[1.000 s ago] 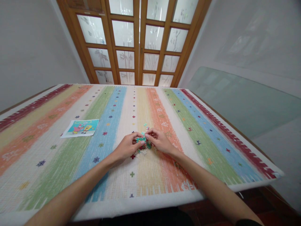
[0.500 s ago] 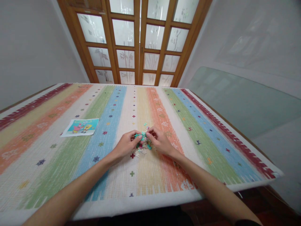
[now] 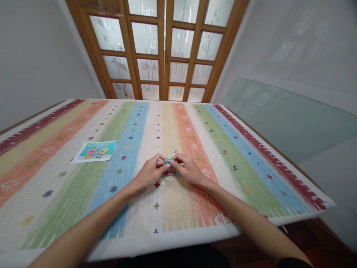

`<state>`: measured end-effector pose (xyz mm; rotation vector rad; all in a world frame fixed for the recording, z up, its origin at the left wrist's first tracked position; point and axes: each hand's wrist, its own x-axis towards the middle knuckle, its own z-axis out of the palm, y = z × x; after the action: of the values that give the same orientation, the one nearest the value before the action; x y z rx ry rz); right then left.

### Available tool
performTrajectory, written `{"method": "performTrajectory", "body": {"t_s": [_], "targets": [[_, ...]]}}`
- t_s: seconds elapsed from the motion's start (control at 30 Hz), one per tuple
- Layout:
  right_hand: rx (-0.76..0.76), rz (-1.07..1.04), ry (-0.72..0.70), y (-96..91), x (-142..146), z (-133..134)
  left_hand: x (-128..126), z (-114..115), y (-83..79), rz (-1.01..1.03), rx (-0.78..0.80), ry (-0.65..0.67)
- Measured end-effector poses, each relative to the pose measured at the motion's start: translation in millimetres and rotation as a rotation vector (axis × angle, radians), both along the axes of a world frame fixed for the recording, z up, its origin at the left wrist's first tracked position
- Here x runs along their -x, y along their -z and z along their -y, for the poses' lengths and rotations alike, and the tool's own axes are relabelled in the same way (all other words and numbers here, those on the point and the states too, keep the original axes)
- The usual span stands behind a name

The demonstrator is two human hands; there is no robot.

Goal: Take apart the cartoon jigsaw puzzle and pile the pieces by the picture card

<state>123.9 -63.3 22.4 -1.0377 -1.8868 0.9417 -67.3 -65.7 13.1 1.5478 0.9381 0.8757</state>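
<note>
My left hand (image 3: 149, 172) and my right hand (image 3: 187, 169) meet over the middle of a striped cloth (image 3: 83, 178) on the table. Both pinch small teal jigsaw pieces (image 3: 167, 162) held between their fingertips, just above the cloth. Beneath the hands lies a small heap of loose puzzle pieces (image 3: 169, 177), partly hidden by the fingers. Both forearms reach in from the near edge.
A cartoon picture card (image 3: 95, 151) lies flat on the cloth to the left of my hands. Wooden doors with frosted glass panes (image 3: 164, 56) stand behind the table. A sheet of glass (image 3: 292, 119) leans against the right wall.
My hands have drawn slightly closer together and the held pieces have shifted a little between the fingertips. The card and the heap have not moved.
</note>
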Motion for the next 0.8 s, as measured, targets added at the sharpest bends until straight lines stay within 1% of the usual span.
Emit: {"method": "performTrajectory", "body": {"t_s": [0.17, 0.23, 0.3, 0.37, 0.53, 0.67, 0.73, 0.8], "targets": [[0.191, -0.1, 0.05, 3.8, 0.1, 0.0, 0.3, -0.8, 0.7, -0.085, -0.155, -0.025], [0.301, -0.146, 0.042, 5.6, 0.1, -1.2, 0.3, -1.0, 0.5, -0.094, -0.193, -0.027], [0.375, -0.198, 0.019, 6.8, 0.5, -2.5, 0.0, -1.1, 0.4, -0.098, -0.213, -0.021], [0.374, -0.235, -0.003, 7.0, 0.8, -3.2, -0.6, -0.8, 0.2, -0.09, -0.219, -0.016], [0.264, -0.26, 0.011, 4.0, 0.8, -1.4, -2.5, -0.3, -2.4, -0.065, -0.198, -0.04], [0.189, -0.227, 0.047, 2.3, 0.4, -0.2, -2.7, 0.3, -5.4, -0.115, -0.257, -0.086], [0.187, -0.206, 0.065, 3.2, 0.2, -0.9, -2.8, 1.4, -6.6, -0.153, -0.289, -0.084], [0.246, -0.178, 0.058, 5.1, 0.1, -2.2, -3.0, 2.9, -7.5, -0.179, -0.295, -0.059]]}}
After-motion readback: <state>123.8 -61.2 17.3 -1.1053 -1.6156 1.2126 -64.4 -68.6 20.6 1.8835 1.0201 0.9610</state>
